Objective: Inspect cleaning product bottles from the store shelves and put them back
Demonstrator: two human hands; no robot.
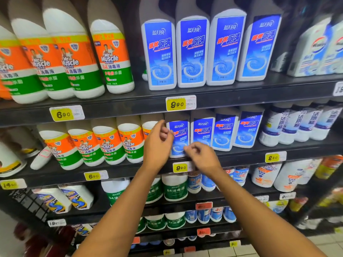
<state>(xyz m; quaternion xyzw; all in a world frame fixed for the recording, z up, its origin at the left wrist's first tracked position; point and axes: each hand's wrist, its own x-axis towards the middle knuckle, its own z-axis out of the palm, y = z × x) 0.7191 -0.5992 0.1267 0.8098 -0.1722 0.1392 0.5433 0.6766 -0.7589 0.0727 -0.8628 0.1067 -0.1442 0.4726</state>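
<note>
Blue-labelled white cleaner bottle (178, 138) upright on the second shelf (111, 169), leftmost of four alike.

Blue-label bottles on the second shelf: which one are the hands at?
The leftmost blue-label bottle of that row, next to the orange Mr Muscle bottles. The left hand and right hand partly cover its front; the other three stand unobstructed to its right.

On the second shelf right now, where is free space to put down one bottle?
A bare strip of shelf lies in front of the toppled white bottle, left of the orange-label bottles. The blue-label row stands tightly packed, side by side. Both the left hand and right hand crowd the leftmost blue bottle.
</note>
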